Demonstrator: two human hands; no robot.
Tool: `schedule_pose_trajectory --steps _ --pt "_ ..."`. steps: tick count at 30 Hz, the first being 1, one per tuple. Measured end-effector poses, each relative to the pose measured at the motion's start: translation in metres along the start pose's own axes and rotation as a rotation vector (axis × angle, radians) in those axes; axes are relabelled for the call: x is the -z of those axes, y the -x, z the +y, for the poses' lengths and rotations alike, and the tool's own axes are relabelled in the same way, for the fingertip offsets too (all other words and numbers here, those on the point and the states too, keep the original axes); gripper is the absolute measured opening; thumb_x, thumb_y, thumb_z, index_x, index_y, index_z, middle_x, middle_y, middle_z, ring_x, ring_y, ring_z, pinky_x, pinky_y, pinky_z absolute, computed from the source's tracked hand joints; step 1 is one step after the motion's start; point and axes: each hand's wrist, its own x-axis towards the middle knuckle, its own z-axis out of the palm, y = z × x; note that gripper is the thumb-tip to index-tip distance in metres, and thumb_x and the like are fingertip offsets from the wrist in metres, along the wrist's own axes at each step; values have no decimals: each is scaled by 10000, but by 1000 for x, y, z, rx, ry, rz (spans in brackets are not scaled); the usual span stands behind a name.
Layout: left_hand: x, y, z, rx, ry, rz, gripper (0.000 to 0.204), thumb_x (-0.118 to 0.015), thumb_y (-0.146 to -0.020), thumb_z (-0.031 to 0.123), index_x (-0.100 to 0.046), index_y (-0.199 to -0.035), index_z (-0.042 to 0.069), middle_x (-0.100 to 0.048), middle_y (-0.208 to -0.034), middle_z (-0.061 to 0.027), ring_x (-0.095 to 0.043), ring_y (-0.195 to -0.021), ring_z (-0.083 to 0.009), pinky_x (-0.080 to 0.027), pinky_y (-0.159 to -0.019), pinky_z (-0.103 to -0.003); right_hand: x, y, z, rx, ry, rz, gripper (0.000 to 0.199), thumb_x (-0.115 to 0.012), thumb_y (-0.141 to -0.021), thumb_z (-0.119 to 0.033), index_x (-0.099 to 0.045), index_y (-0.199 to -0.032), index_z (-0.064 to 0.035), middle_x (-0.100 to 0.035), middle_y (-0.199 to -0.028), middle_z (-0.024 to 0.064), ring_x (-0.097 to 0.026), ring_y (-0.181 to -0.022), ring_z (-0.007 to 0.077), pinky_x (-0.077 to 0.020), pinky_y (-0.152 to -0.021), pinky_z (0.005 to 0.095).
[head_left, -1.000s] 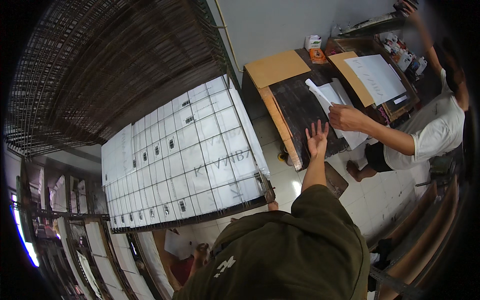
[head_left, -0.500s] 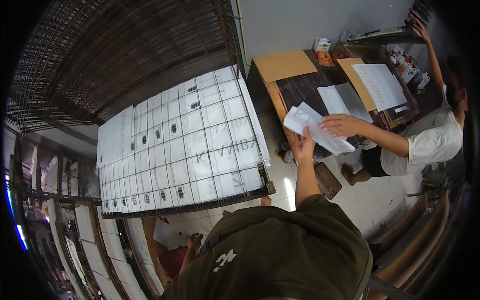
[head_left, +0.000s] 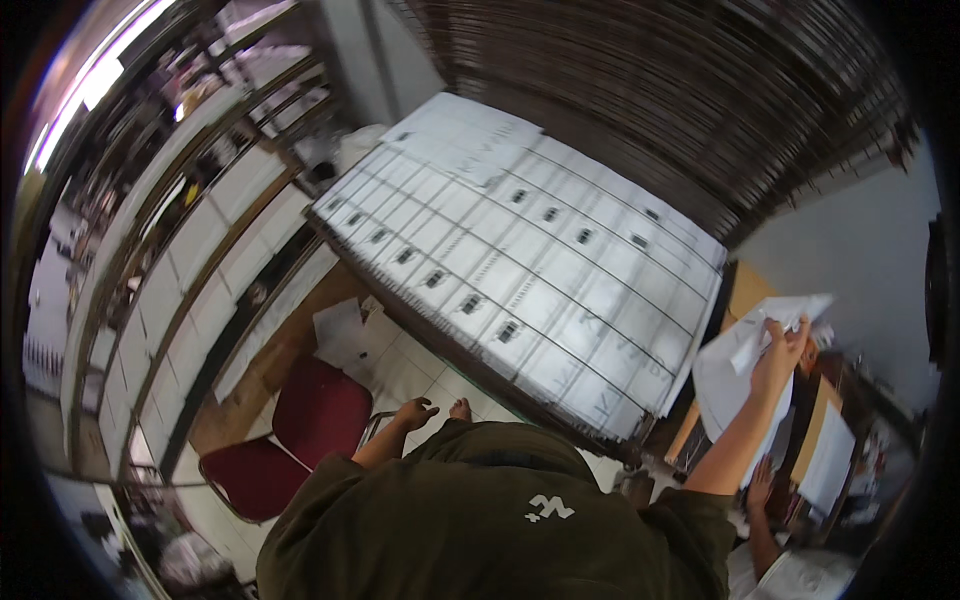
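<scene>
My right hand (head_left: 786, 346) is raised at the right, its fingers closed on a white paper sheet (head_left: 732, 385) that hangs down and bends around it. Whether it is one sheet or more I cannot tell. Low beside my body, my left hand (head_left: 417, 413) is empty with its fingers loosely apart, close to a red chair. In front of me a metal wire rack (head_left: 652, 312) lies across white printed sheets (head_left: 590, 285), with dark lettering and small dark marks. A co-worker's hand (head_left: 761, 484) shows below the hanging sheet.
More wire racks (head_left: 690, 90) are tilted up behind the sheets. At the left stand shelves (head_left: 225, 235) of white sheets and the red chair (head_left: 320, 405). Loose papers (head_left: 345, 330) lie near the chair. At the right is a dark table with brown board (head_left: 750, 290) and another white sheet (head_left: 828, 455).
My view has swung left, so the rack sits further right. The paper has left the co-worker's hand; my right hand now holds it up, nearer the rack.
</scene>
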Motion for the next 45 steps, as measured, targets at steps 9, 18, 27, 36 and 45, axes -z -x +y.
schedule_pose_trajectory --steps 9,18,27,36,45 --pt "-26 30 -104 267 268 156 597 -627 -695 498 -567 -1090 55 -621 -964 -175 -575 -953 -305 -434 -854 -369 -237 21 -117 -23 267 -1258 638 -455 -579 81 -430 -1205 -39 -539 -1038 122 -531 -896 137 -426 -748 213" --pt "-34 66 -161 513 383 190 556 -626 -707 459 -585 -1062 33 -606 -1003 -192 -562 -986 -301 -439 -854 -365 -412 93 -170 5 515 -1863 613 -443 -567 79 -528 -1168 -7 -570 -1091 135 -563 -831 128 -443 -769 213" --pt "-8 38 -146 472 534 239 524 -635 -717 415 -583 -1056 19 -616 -976 -179 -592 -919 -293 -458 -819 -359 -489 36 -67 8 198 -1355 666 -378 -560 100 -441 -1222 53 -472 -1222 173 -515 -1042 199 -406 -883 244" --pt "53 37 -186 534 422 233 527 -625 -722 429 -576 -1082 48 -608 -1020 -153 -572 -963 -294 -448 -844 -373 -441 41 229 -380 -58 -762 697 -387 -629 122 -309 -1314 24 -344 -1338 163 -478 -1077 214 -436 -750 233" --pt "79 52 -195 538 383 251 532 -606 -733 416 -560 -1100 34 -588 -1063 -168 -547 -1022 -297 -431 -874 -377 -459 57 317 -466 140 -660 677 -466 -678 80 -308 -1327 -27 -346 -1332 114 -495 -942 173 -419 -711 227"
